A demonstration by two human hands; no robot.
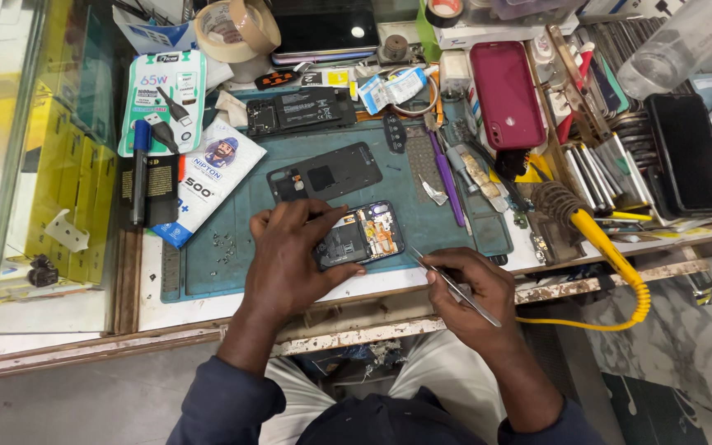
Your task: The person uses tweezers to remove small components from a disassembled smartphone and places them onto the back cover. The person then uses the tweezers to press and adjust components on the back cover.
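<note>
Honestly the only open lane I see is the bare green mat (232,194) at 9 o'clock from the opened phone (360,233). At 12 the black back frame (325,172) blocks, at 3 purple tool (448,183) and yellow soldering iron (595,235) crowd things.

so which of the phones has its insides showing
The phone under the left hand on the mat: its back is off, showing circuit board. The red phone and the black phone on the right are closed.
</note>
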